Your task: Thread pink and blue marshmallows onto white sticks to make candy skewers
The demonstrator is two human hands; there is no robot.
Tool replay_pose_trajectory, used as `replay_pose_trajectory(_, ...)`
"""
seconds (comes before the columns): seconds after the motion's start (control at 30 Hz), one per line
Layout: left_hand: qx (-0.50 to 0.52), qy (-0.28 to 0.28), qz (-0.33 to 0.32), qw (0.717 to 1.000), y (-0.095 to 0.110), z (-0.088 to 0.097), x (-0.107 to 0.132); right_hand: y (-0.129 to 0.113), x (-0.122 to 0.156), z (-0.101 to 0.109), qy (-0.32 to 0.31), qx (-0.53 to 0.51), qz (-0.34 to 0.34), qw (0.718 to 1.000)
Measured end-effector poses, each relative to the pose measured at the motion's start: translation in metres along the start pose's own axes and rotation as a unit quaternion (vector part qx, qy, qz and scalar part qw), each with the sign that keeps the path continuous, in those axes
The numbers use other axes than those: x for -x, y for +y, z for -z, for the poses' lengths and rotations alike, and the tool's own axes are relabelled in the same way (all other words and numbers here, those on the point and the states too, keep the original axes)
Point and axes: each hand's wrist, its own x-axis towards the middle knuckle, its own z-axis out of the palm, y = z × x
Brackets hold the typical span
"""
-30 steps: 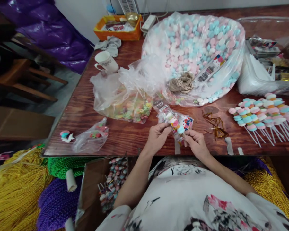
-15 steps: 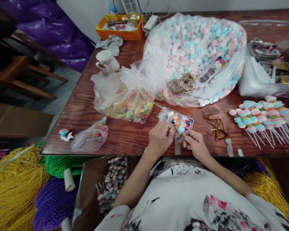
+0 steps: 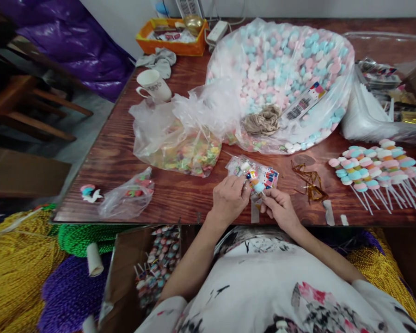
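Note:
Near the table's front edge, my left hand is closed in a pinch at the left side of a small clear bag with a colourful print. A marshmallow-like candy pop, with a blue piece at its lower end, lies against the bag between my hands. My right hand has thumb and fingers pinched together just below the blue piece, where its stick is; the fingers cover most of the stick. Golden twist ties lie to the right, and finished-looking candy pops on white sticks lie beyond them.
A big clear bag of pastel candies fills the back, with a smaller bag of colourful pieces before it. A white mug, an orange tray and a plastic tub stand around. Below are bead strands.
My hands stay at nearly the same place, with the right fingers shifted slightly on the stick. The view has turned a little, so things at the left sit slightly further left.

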Motion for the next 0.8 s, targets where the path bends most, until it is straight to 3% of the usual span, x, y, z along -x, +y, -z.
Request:
replay_pose_trajectory(0.23, -0.008, -0.013, 0.008, 1.000, 0.0028, 0.0027, -0.0009, 0.0019, 0.0026, -0.0008, -0.014, 0.046, 0.023, 0.999)
replay_pose_trajectory(0.8, -0.012, -0.034, 0.023, 0.999, -0.0001, -0.0034, 0.0051, 0.0053, 0.0018, -0.0016, -0.011, 0.045, 0.018, 0.999)
